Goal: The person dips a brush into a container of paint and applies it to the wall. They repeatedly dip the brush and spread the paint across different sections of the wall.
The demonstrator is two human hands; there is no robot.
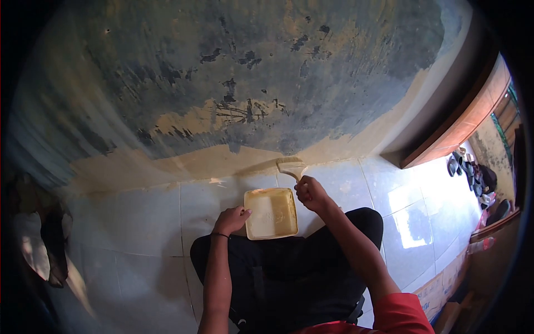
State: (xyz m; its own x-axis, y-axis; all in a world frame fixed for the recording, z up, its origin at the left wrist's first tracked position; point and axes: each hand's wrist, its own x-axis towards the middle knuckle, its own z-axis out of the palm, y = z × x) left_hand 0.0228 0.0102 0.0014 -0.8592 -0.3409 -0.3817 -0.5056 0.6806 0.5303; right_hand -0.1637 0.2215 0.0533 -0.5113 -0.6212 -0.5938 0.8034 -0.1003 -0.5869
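Observation:
My right hand (312, 194) is closed round the handle of a wide paintbrush (292, 167), its bristles up against the foot of the wall (222, 158). In front of my lap is a square, pale yellow tub (295, 209) with a whitish layer across its bottom. The thumb of my left hand (232, 220) lies over the tub's left rim, the other fingers hidden outside it. Patchy grey and dark coating covers much of the wall, and a tan band runs along its lower edge.
Pale glossy tiles (144, 222) make up the floor. A wooden door (461, 128) stands at the right, with several shoes (470, 170) beyond it. Cardboard (442, 284) lies at the lower right. Dark and white cloth-like items (53, 245) are at the far left.

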